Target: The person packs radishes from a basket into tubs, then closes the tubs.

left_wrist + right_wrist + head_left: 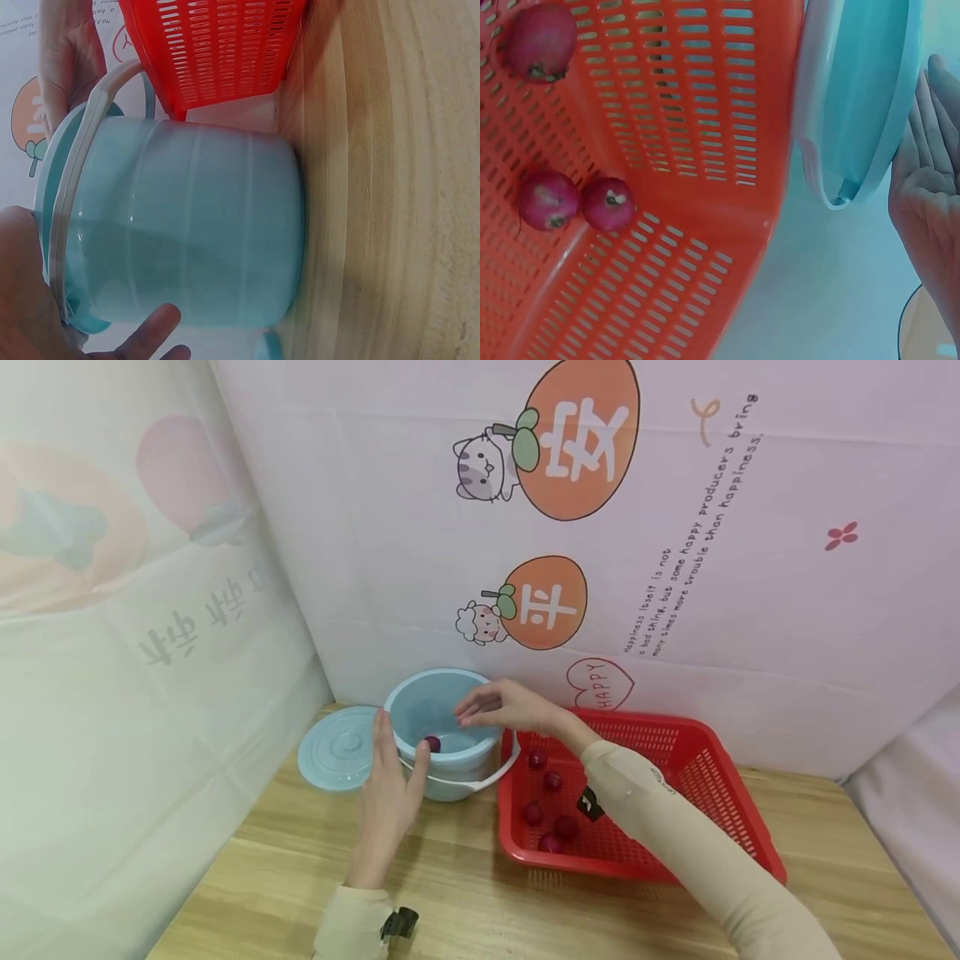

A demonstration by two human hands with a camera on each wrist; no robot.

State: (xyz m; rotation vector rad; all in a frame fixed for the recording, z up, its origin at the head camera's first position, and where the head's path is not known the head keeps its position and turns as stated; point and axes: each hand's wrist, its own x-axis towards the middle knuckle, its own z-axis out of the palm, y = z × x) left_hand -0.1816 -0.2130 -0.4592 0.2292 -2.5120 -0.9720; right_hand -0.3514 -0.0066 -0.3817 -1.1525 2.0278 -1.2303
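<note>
A light blue bucket (457,768) stands upright, a red radish (432,744) inside at its bottom. My left hand (390,785) rests against the bucket's near left side, fingers straight along the rim and thumb spread apart. Over the bucket's mouth is my right hand (513,706), fingers loosely bent with nothing between them. In the right wrist view that palm (930,187) shows bare beside the rim. Just right of the bucket, several round red radishes (552,779) lie in a red plastic basket (637,866).
A light blue lid (341,752) lies on the wooden table (450,893), left of the bucket. The bucket's white handle (491,779) hangs down in front, close to the basket. A printed white cloth (397,543) hangs right behind the bucket and basket, with another at the left.
</note>
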